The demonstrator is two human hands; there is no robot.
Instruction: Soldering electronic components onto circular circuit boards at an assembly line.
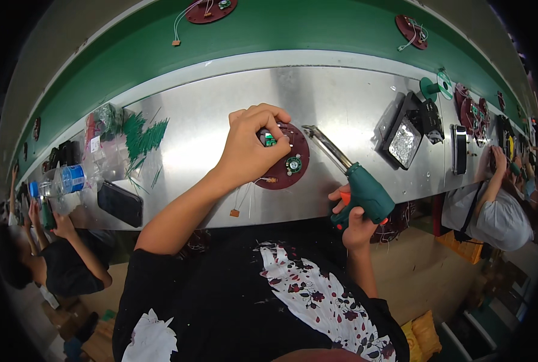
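A dark red round plate (pixel 298 175) lies on the metal bench in front of me, bearing a green circuit board (pixel 270 139) and a small round board (pixel 293 164). My left hand (pixel 251 142) reaches over its upper left part, thumb and forefinger pinched together; what they hold, if anything, is too small to make out. My right hand (pixel 356 229) grips a green soldering gun (pixel 368 193), whose tip points up and left, just beyond the plate's upper right rim. White wires trail from the plate's lower left to an orange connector (pixel 235 213).
Left of me lie green wires (pixel 142 139), a black phone (pixel 120 203) and a clear bottle (pixel 58 181). At right are a black tray with crumpled silvery material (pixel 404 148) and a green spool (pixel 429 88). Further plates (pixel 412 31) sit on the green surface behind. People work on both sides.
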